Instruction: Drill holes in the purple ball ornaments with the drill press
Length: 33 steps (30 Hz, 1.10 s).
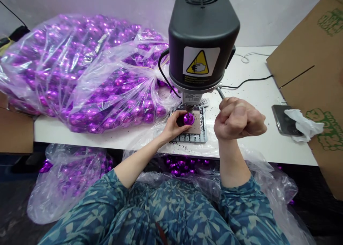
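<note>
My left hand (174, 126) holds a shiny purple faceted ball (189, 119) between thumb and fingers. The ball rests on a square brown board (195, 127) over the slotted metal base (201, 139) of a drill press (203, 34). Right above the ball is the chuck (189, 107); whether a bit touches the ball, I cannot tell. To the right of the press head, my right hand (238, 119) is closed in a fist around the metal feed lever (220, 92), whose end is hidden inside the fingers. Dark shavings lie around the base.
A big clear bag of purple balls (88, 77) fills the table's left side. Below the front edge, open plastic holds more balls (180, 165). A phone (285, 119) with crumpled tissue (305, 122) lies at right, by a cardboard box (308, 69). A black cable (252, 79) crosses behind.
</note>
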Each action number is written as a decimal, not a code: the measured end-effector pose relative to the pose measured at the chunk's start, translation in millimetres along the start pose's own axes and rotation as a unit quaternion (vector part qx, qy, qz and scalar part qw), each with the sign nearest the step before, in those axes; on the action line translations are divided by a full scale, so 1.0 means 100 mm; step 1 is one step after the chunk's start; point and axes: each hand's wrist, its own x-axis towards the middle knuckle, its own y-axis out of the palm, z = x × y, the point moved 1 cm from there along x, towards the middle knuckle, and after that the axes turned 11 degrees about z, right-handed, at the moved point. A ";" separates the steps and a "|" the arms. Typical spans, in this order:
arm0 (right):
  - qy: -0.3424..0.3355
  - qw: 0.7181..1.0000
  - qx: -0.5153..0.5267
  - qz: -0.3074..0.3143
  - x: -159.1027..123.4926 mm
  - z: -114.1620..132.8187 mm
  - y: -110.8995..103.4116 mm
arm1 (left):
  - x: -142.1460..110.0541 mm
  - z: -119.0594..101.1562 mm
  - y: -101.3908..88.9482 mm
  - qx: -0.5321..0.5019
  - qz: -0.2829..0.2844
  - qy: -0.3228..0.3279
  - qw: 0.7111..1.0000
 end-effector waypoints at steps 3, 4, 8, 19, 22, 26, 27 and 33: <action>-0.013 1.000 0.002 0.012 -0.07 0.01 -0.02 | 0.00 -0.01 0.00 -0.002 -0.005 0.004 1.000; -0.006 1.000 0.005 0.013 -0.09 0.02 -0.03 | 0.00 -0.02 0.00 -0.001 -0.007 0.005 1.000; 0.061 0.998 -0.003 -0.017 0.07 0.09 0.02 | -0.01 -0.05 -0.01 0.005 -0.008 -0.001 1.000; 0.289 0.957 0.023 -0.024 0.83 -0.26 0.25 | -0.14 -0.20 -0.01 0.035 -0.062 0.016 0.997; 0.299 0.954 0.022 -0.024 0.83 -0.25 0.24 | -0.51 -0.45 -0.09 0.107 0.001 0.100 0.989; 0.297 0.954 0.025 -0.021 0.82 -0.22 0.24 | -1.03 -0.67 -0.20 0.267 0.202 0.184 0.924; 0.292 0.956 0.028 -0.021 0.82 -0.21 0.24 | -1.09 -0.67 -0.25 0.287 0.218 0.191 0.913; 0.306 0.952 0.012 -0.006 0.82 -0.16 0.23 | -0.29 -0.21 -0.72 0.240 0.083 0.086 0.963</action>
